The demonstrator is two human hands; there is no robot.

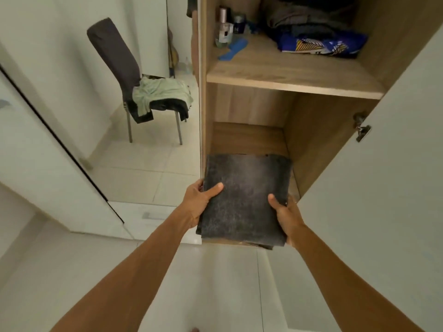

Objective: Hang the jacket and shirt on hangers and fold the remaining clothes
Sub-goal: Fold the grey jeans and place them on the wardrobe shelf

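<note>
So both hands are clamped on a folded dark grey garment [244, 200]. The left hand [199, 202] has its left edge, thumb flat on top and fingers curled underneath, and the right hand [286, 218] does the same on the right edge, thumb on top and the rest tucked under out of sight. The garment is a neat square-ish bundle held flat at the mouth of the lower compartment of a wooden wardrobe [311, 130]. Its far half is over the compartment floor and its near edge hangs past the front lip. Honestly can't tell if it's resting on the wood or held just above it. One level up, the shelf [287, 73] has a pile of dark folded clothes [311, 27] at the back right, with a blue patterned piece [323, 45] at the bottom of it. There are a couple of bottles [225, 27] on the left and a blue comb [233, 49] just in front of them. The white wardrobe door [395, 164] is swung open on the right, hinge [362, 127] showing. Off to the left, well apart from the wardrobe, a dark chair [119, 58] stands on the pale tiled floor [148, 168]. A light green garment [158, 92] is bunched on its seat over something dark [167, 107] that droops off the front edge.
</note>
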